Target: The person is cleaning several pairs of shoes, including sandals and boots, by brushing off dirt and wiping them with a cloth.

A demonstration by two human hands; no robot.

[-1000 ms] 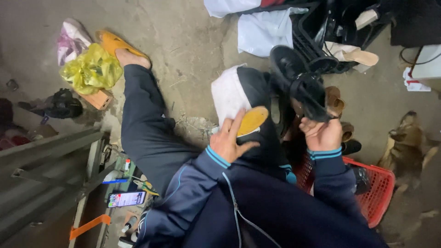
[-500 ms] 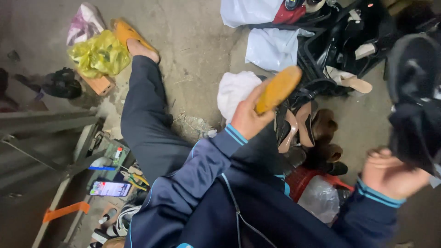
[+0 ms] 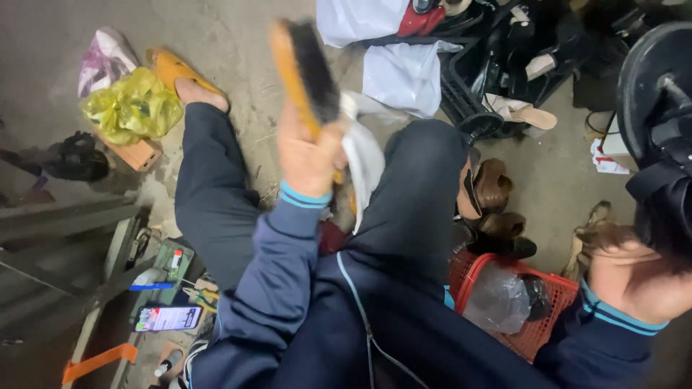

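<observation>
My left hand [image 3: 306,155] is raised in front of me and grips a wooden brush with black bristles [image 3: 303,72], bristles facing right. My right hand [image 3: 634,277] is at the far right, lifted close to the camera, and holds a black shoe [image 3: 659,122] that fills the right edge. I sit on the concrete floor with both legs in dark trousers stretched out; a white cloth [image 3: 364,162] lies over my right knee.
A red basket [image 3: 533,335] with a clear bag sits by my right hip. Brown shoes [image 3: 494,187] lie beside it. A black crate of shoes [image 3: 504,65], white bags [image 3: 404,72], a yellow bag [image 3: 133,108], a phone [image 3: 167,318] and tools surround me.
My left hand has swung the brush up and left, away from the shoe. My right hand has carried the black shoe right and up toward the camera.
</observation>
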